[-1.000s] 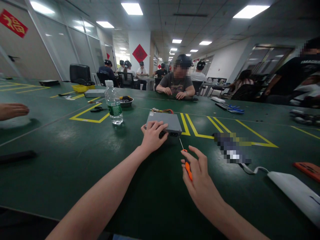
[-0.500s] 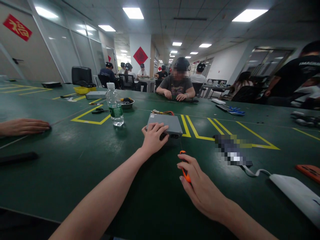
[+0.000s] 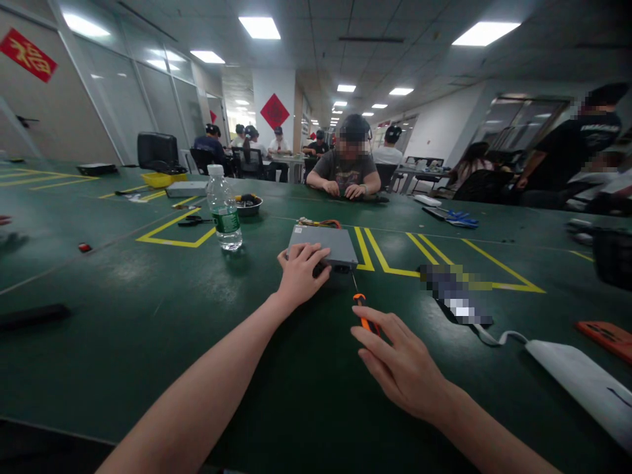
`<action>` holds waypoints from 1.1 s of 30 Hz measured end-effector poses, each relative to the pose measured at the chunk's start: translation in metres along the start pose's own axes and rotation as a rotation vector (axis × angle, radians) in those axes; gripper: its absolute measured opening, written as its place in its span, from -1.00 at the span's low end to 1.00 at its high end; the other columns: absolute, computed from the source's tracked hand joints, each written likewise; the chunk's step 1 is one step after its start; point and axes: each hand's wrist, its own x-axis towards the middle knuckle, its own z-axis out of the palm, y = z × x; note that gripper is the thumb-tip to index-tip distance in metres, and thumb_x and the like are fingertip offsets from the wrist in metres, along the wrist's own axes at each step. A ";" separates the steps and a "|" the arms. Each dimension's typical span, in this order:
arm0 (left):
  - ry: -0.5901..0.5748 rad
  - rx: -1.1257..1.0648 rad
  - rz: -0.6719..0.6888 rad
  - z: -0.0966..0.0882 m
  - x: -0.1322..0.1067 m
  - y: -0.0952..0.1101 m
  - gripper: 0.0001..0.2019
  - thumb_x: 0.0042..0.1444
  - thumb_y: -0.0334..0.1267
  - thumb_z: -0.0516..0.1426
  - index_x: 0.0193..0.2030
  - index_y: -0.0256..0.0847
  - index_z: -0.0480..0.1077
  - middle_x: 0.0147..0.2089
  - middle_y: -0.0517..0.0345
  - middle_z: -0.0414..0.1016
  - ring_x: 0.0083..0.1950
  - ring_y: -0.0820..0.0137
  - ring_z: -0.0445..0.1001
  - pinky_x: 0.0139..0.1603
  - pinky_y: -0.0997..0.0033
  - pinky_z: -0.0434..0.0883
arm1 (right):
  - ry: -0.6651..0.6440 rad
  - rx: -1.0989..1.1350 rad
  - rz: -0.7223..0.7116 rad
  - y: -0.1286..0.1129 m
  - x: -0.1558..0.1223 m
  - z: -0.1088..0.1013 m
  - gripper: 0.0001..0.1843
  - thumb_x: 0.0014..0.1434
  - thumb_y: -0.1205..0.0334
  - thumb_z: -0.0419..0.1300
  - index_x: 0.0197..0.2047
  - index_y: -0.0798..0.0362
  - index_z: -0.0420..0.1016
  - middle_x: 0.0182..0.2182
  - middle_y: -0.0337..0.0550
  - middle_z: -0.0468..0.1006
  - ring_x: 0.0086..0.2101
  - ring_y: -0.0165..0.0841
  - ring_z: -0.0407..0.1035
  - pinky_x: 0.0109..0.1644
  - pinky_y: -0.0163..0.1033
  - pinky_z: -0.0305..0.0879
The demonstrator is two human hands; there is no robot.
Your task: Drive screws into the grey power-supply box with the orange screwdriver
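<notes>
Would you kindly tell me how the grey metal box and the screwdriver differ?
The grey metal box is broad and blocky, while the screwdriver is slim. The box's casing is grey; the screwdriver has an orange and black handle. The left hand lies over the box, whereas the right hand holds the screwdriver, shaft toward the box. Each has one hand on it.

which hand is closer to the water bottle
Left. The left hand rests on the grey metal box, to the right of the water bottle; the right hand, holding the orange screwdriver, is farther right and nearer the camera.
</notes>
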 end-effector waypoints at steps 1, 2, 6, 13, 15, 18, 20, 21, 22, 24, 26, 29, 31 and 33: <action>0.001 0.001 0.000 0.000 0.000 0.000 -0.69 0.09 -0.13 0.09 0.01 0.06 0.32 0.11 0.17 0.35 0.12 0.17 0.16 0.03 0.04 0.05 | -0.023 0.014 0.008 0.000 -0.001 0.000 -0.74 0.23 0.32 -0.06 -0.06 0.13 0.34 0.02 0.13 0.31 -0.12 -0.24 0.32 -0.17 -0.14 0.37; 0.002 0.000 0.001 0.000 0.000 0.000 -0.69 0.09 -0.13 0.08 0.01 0.07 0.33 0.11 0.17 0.35 0.13 0.17 0.16 0.03 0.04 0.05 | -0.036 0.018 0.010 -0.001 -0.002 0.000 -0.70 0.24 0.32 -0.07 0.01 0.15 0.29 0.04 0.15 0.28 -0.07 -0.23 0.30 -0.14 -0.13 0.37; 0.009 -0.004 0.007 0.000 0.000 -0.001 -0.69 0.09 -0.14 0.09 0.01 0.08 0.32 0.10 0.20 0.35 0.13 0.18 0.17 0.03 0.05 0.05 | 0.067 -0.029 -0.033 0.003 -0.005 0.004 -0.69 0.22 0.28 0.02 0.03 0.17 0.24 -0.02 0.16 0.34 -0.08 -0.22 0.33 -0.16 -0.14 0.39; 0.011 -0.009 0.008 0.001 0.000 -0.001 -0.69 0.09 -0.14 0.09 0.01 0.06 0.33 0.10 0.17 0.35 0.12 0.17 0.16 0.03 0.05 0.04 | 0.092 -0.020 -0.030 0.003 -0.004 0.005 -0.80 0.20 0.33 0.05 -0.08 0.10 0.30 -0.06 0.10 0.38 -0.25 -0.31 0.36 -0.26 -0.17 0.38; 0.011 -0.009 0.008 0.001 0.000 -0.001 -0.69 0.09 -0.14 0.09 0.01 0.06 0.33 0.10 0.16 0.35 0.13 0.17 0.16 0.03 0.04 0.04 | 0.024 -0.024 -0.013 0.001 -0.003 0.003 -0.76 0.21 0.28 0.04 -0.05 0.08 0.33 -0.04 0.10 0.36 -0.18 -0.26 0.35 -0.20 -0.12 0.38; 0.015 -0.010 0.004 0.001 0.000 -0.001 -0.69 0.09 -0.14 0.09 0.01 0.05 0.32 0.10 0.17 0.35 0.12 0.18 0.17 0.02 0.04 0.04 | -0.027 -0.016 0.028 -0.001 -0.001 0.000 -0.72 0.21 0.24 0.03 -0.03 0.11 0.35 -0.01 0.14 0.32 -0.07 -0.18 0.30 -0.12 -0.06 0.37; 0.016 -0.009 0.003 0.001 0.000 0.000 -0.68 0.08 -0.14 0.09 0.01 0.05 0.32 0.10 0.17 0.36 0.12 0.18 0.17 0.02 0.04 0.04 | -0.016 -0.017 0.030 0.001 -0.001 0.000 -0.70 0.21 0.24 0.03 -0.01 0.13 0.33 0.00 0.16 0.32 -0.08 -0.19 0.31 -0.13 -0.07 0.38; 0.017 -0.009 0.004 0.001 0.000 0.000 -0.68 0.08 -0.14 0.09 0.02 0.05 0.32 0.10 0.17 0.36 0.12 0.18 0.17 0.02 0.04 0.04 | 0.006 -0.017 0.024 0.002 -0.001 0.001 -0.70 0.21 0.24 0.03 0.00 0.14 0.33 -0.01 0.15 0.33 -0.11 -0.21 0.33 -0.14 -0.08 0.38; 0.018 -0.009 0.006 0.001 0.000 0.000 -0.68 0.08 -0.14 0.10 0.02 0.06 0.32 0.10 0.17 0.36 0.12 0.18 0.17 0.01 0.04 0.04 | 0.030 -0.015 0.015 0.003 -0.001 0.002 -0.70 0.21 0.25 0.03 0.00 0.14 0.32 -0.03 0.13 0.36 -0.14 -0.23 0.35 -0.15 -0.09 0.39; 0.022 -0.008 0.009 0.001 0.000 0.000 -0.68 0.08 -0.14 0.10 0.01 0.06 0.32 0.10 0.18 0.36 0.12 0.17 0.17 0.01 0.04 0.05 | 0.075 -0.006 0.009 0.005 -0.002 0.003 -0.72 0.21 0.25 0.05 -0.01 0.13 0.32 -0.06 0.10 0.40 -0.17 -0.26 0.38 -0.16 -0.11 0.40; 0.023 -0.006 0.008 0.001 0.000 0.000 -0.68 0.08 -0.14 0.10 0.01 0.06 0.32 0.10 0.17 0.36 0.12 0.17 0.17 0.01 0.04 0.05 | 0.079 0.007 0.015 0.005 -0.003 0.004 -0.72 0.21 0.24 0.05 -0.01 0.11 0.33 -0.05 0.08 0.39 -0.13 -0.25 0.37 -0.14 -0.12 0.40; 0.017 -0.002 0.002 0.001 0.000 0.000 -0.68 0.08 -0.13 0.10 0.01 0.05 0.33 0.10 0.15 0.36 0.12 0.16 0.17 0.01 0.03 0.05 | 0.012 0.031 0.042 0.003 -0.004 0.002 -0.66 0.22 0.22 0.02 0.06 0.08 0.28 0.02 0.10 0.32 -0.05 -0.22 0.33 -0.10 -0.11 0.39; 0.012 0.000 0.000 0.001 0.000 0.000 -0.68 0.08 -0.13 0.09 0.01 0.05 0.33 0.10 0.14 0.36 0.12 0.16 0.17 0.02 0.04 0.05 | -0.047 0.048 0.066 0.001 -0.004 0.000 -0.61 0.23 0.22 -0.01 0.12 0.08 0.22 0.06 0.12 0.27 -0.03 -0.21 0.32 -0.10 -0.11 0.39; 0.012 -0.001 0.002 0.001 0.000 0.000 -0.68 0.09 -0.14 0.09 0.01 0.05 0.33 0.10 0.15 0.36 0.12 0.17 0.17 0.02 0.04 0.05 | -0.068 0.054 0.059 0.001 -0.003 0.000 -0.60 0.23 0.23 -0.02 0.13 0.10 0.20 0.08 0.13 0.25 -0.05 -0.22 0.33 -0.12 -0.13 0.40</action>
